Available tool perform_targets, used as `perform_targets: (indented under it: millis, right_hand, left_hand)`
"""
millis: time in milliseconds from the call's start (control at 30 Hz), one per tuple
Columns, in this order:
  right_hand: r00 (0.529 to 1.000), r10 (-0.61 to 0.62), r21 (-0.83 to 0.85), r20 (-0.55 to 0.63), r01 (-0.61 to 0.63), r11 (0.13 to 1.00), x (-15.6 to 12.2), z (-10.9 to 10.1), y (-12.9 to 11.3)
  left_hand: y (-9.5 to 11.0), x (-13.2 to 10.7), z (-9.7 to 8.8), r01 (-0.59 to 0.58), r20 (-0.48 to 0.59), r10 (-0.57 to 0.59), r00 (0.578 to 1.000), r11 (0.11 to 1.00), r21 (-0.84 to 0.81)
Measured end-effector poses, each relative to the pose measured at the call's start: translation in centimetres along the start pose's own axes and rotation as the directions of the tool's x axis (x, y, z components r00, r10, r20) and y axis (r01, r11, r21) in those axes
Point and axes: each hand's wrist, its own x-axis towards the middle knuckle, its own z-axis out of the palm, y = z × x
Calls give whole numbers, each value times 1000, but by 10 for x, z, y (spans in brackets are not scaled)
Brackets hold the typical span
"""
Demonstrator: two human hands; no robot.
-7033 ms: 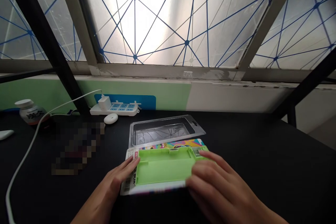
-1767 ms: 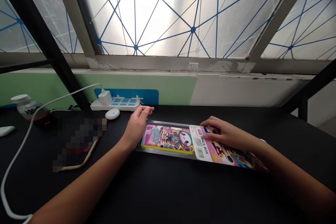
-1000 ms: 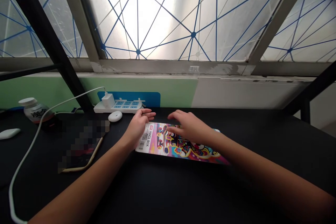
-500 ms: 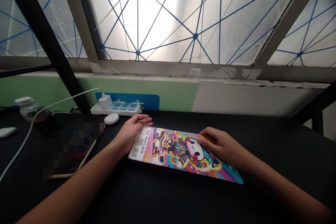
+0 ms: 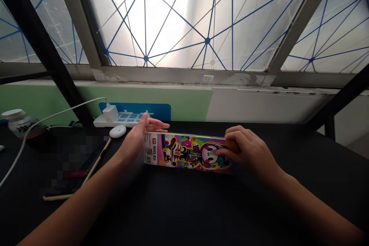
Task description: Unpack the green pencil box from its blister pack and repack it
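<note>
Head camera: a colourful pencil box pack is sitting between my two sets of fingers, over the black desk, its printed card facing me and seemingly tilting up, since a thin edge is showing along its far side. As I am judging it, the work is looking well along: the card is already covering all of the front I am seeing. Something is seeming left, though, as the pack is not yet lying flat or free of me; whether the card is sitting fully in place, and what is sitting behind it, I cannot tell. My right hand is doing the gripping at the pack's right end, its thumb pressing on the printed face and its other fingers curling over the far edge, with only the pack's thickness between them. My left hand is bracing the opposite end, beside the white label; its fingers are reaching behind the far corner and its thumb is pointing upward, loosely spread rather than pinching. Both forearms are angling inward from the near corners, the left one slanting across beside a partly blurred-out thing with a beige rim. Just beyond the left fingers a power strip is lying, and a white round case is resting to their left.
</note>
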Motion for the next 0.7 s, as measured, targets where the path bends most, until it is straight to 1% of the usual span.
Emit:
perform_targets:
  millis: [67, 167, 267, 333, 400, 433, 467, 500, 567, 633, 700]
  right_hand:
    - [999, -27, -36, -17, 26, 999, -2, -6, -6]
    - [999, -49, -101, -3, 49, 994, -5, -16, -15]
    - [992, -117, -147, 35, 121, 982, -7, -25, -25]
    - [981, -180, -165, 78, 191, 968, -8, -26, -35]
    - [957, -253, -173, 140, 275, 946, -10, -21, -47]
    - [941, -289, -170, 175, 318, 933, -12, -17, -52]
    - [926, -318, -167, 206, 353, 921, -14, -11, -58]
    - [913, -338, -165, 230, 379, 911, -17, -5, -62]
    - [900, -346, -161, 264, 395, 904, -21, 6, -66]
    - [896, -336, -155, 290, 390, 908, -23, 12, -65]
    - [885, -339, -106, 318, 389, 915, -21, 11, -58]
  left_hand:
    - [8, -3, -1, -26, 64, 26, 998, 1000, -12]
    - [15, -5, -5, -22, 145, 24, 989, 1000, -18]
    - [17, -2, -12, -52, 172, 56, 983, 998, -29]
    - [19, 1, -17, -90, 181, 93, 979, 996, -22]
    - [20, 2, -21, -140, 200, 127, 972, 989, 50]
    - [20, 1, -22, -163, 215, 131, 968, 977, 138]
    - [19, 0, -23, -189, 235, 128, 964, 948, 256]
    - [18, -1, -22, -212, 263, 112, 958, 896, 390]
    - [11, -5, -20, -260, 343, 40, 938, 736, 625]
    - [1, -8, -16, -319, 412, -33, 910, 578, 751]
    - [-9, -11, -12, -365, 442, -57, 895, 477, 800]
